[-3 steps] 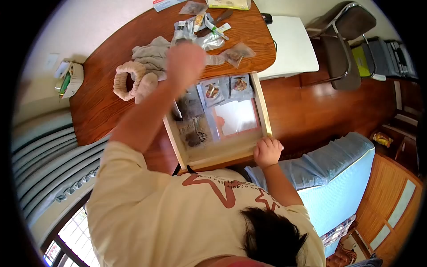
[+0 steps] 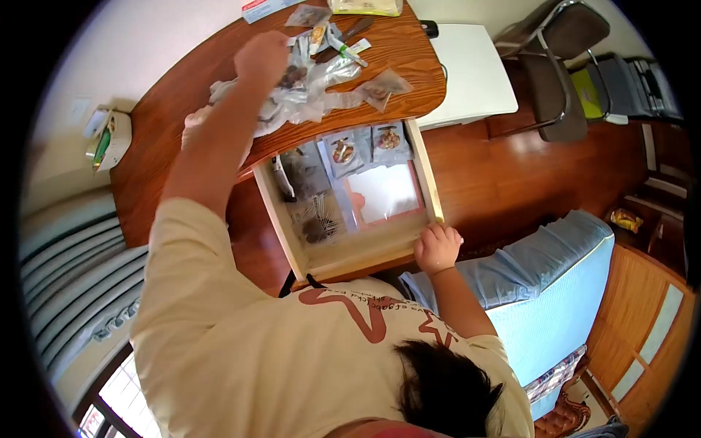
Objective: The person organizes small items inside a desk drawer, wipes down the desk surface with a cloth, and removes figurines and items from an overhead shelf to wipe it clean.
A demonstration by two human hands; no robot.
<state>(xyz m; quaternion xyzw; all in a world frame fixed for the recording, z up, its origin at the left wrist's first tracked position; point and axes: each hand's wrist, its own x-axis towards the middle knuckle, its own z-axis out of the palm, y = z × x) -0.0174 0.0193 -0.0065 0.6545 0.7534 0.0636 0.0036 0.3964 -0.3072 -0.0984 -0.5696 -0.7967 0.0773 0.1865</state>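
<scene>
My left hand (image 2: 263, 58) is raised over the back of the wooden table, its fingers blurred, so what it holds, if anything, is unclear. Beside it lies clear crinkled plastic (image 2: 310, 102) with a bag of dark contents (image 2: 294, 77). My right hand (image 2: 438, 248) has its fingers curled over the front right corner of an open drawer (image 2: 434, 179). Inside the drawer are two bags of brownish pieces (image 2: 342, 151) (image 2: 388, 139), a white sheet with a red edge (image 2: 387, 193), a dark-and-white slim item (image 2: 282, 179) and a bag of thin sticks (image 2: 320, 219).
Tubes (image 2: 350, 52), a small bag (image 2: 383, 89) and a box (image 2: 270, 7) lie on the table (image 2: 157, 139). A white basket (image 2: 113, 140) is at left. To the right stand a white cabinet (image 2: 475, 73), a chair (image 2: 558, 95) and a blue-covered piece of furniture (image 2: 555, 321).
My left hand has moved up and left, uncovering plastic on the table and the drawer's left side. Its forearm now covers much of the fluffy headband. My right hand stays on the drawer corner.
</scene>
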